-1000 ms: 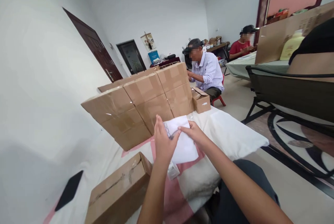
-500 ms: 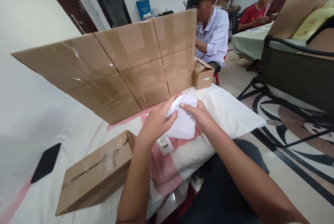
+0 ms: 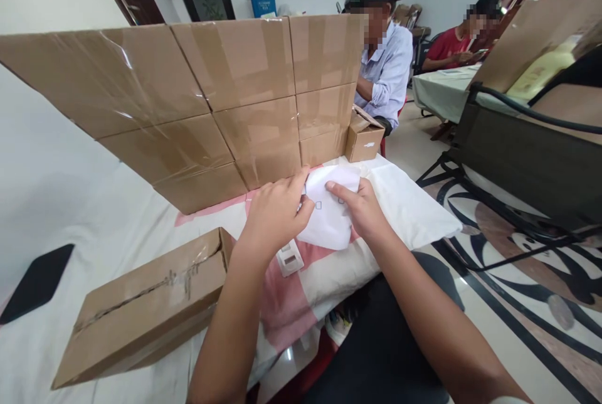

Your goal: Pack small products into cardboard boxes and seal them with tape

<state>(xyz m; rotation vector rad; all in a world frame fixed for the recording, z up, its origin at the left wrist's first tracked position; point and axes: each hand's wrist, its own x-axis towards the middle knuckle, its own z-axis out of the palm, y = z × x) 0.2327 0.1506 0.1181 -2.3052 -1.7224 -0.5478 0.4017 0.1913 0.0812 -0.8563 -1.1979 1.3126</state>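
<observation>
A sheet of white paper (image 3: 332, 219) is held up over the bed-like cloth surface, slightly curved, with small dark-outlined squares on it. My right hand (image 3: 364, 206) grips its right side, thumb on the face and fingers behind. At the left edge my left hand (image 3: 279, 206) is closed, thumb and forefinger pinching the paper; its other fingertips are hidden. Below my left wrist lies a small white plastic piece (image 3: 290, 258) with rectangular openings, partly covered by the hand.
A tall taped cardboard panel (image 3: 254, 109) stands behind my hands. A closed cardboard box (image 3: 150, 303) and a dark flat device (image 3: 37, 281) lie left. A small carton (image 3: 365, 137) stands beyond, near a seated person (image 3: 390, 71). A folding chair frame (image 3: 531, 159) is at right.
My left hand has shifted to the paper's left edge, and its thumb uncovers a small outlined square. The right hand keeps its grip. The whole view has turned slightly.
</observation>
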